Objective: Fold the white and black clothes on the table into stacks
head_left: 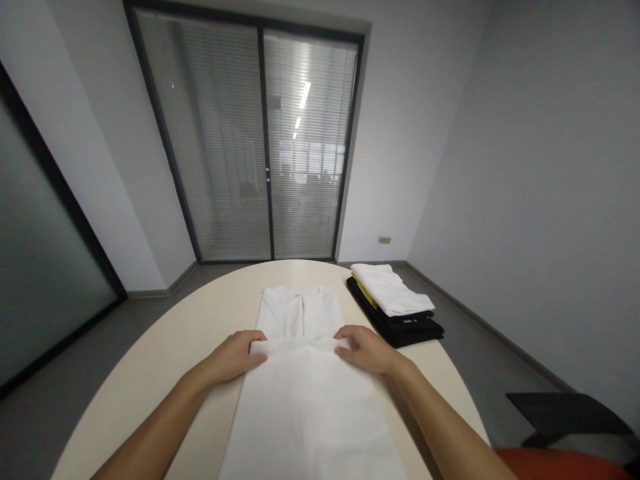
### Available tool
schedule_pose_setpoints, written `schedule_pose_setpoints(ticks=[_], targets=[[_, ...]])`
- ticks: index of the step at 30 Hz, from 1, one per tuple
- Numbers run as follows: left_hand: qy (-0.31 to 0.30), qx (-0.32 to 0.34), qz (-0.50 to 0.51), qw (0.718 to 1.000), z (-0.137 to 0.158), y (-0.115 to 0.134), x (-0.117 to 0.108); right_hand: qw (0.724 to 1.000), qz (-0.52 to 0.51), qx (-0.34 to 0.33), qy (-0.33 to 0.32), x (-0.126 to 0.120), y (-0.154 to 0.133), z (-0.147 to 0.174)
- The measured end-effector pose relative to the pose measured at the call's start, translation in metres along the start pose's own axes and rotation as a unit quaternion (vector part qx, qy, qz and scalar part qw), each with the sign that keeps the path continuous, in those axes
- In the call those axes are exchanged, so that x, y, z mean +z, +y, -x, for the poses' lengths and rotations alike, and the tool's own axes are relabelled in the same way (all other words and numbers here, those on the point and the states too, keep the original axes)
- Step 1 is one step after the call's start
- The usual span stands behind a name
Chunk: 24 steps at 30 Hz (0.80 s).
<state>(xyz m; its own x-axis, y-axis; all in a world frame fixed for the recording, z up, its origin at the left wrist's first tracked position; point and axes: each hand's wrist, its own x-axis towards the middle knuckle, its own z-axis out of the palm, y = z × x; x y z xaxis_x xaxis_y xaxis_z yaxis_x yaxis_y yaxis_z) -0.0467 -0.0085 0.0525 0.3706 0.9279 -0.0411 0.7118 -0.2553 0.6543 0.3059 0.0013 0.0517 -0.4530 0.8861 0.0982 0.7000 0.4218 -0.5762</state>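
Note:
A white shirt (310,400) lies lengthwise on the table in a long, narrow shape. Its far part shows two flaps meeting along a middle line, and a straight folded edge crosses it between my hands. My left hand (237,357) pinches the left end of that edge, thumb on the near side and fingers on the far side. At the right end, my right hand (367,348) grips the same edge between thumb and fingers. The cloth's near end runs out of view at the bottom.
The round cream table (185,333) curves away on both sides. To the right sits a stack of folded clothes (395,293), white on top, with yellow and black below. A chair with a black armrest (570,413) and red seat (560,463) stands at lower right.

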Motion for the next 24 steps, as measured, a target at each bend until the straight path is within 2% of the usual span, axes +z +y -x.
schedule_pose_setpoints(ticks=[3,5,8,10,12,15,17,21,24], targets=[[-0.107,0.012,0.012,0.994,0.011,0.013,-0.006,0.996,-0.021,0.003,-0.092,-0.008,-0.01,0.006],[-0.166,0.024,0.019,0.986,0.018,0.021,-0.007,0.992,-0.018,-0.008,-0.128,-0.011,-0.018,0.011],[-0.194,0.046,0.033,0.979,0.025,0.03,-0.007,0.987,0.006,-0.065,-0.146,-0.012,-0.032,0.018],[-0.171,0.06,0.063,0.981,0.024,0.031,-0.008,0.985,0.022,-0.121,-0.124,-0.011,-0.041,0.018],[-0.104,0.064,0.113,0.986,0.019,0.029,-0.007,0.985,0.058,-0.158,-0.047,-0.011,-0.046,0.015],[0.069,0.043,0.158,0.984,0.006,0.018,-0.001,0.979,0.112,-0.144,0.089,-0.004,-0.039,0.005],[0.14,0.024,0.13,0.981,-0.002,0.007,0.007,0.979,0.116,-0.119,0.121,0.003,-0.026,-0.001],[0.141,0.037,0.056,0.988,-0.012,-0.013,0.019,0.992,0.066,-0.06,0.095,0.016,-0.002,-0.008],[0.115,0.026,0.023,0.993,-0.011,-0.015,0.016,0.995,0.051,-0.027,0.078,0.014,-0.001,-0.007]])
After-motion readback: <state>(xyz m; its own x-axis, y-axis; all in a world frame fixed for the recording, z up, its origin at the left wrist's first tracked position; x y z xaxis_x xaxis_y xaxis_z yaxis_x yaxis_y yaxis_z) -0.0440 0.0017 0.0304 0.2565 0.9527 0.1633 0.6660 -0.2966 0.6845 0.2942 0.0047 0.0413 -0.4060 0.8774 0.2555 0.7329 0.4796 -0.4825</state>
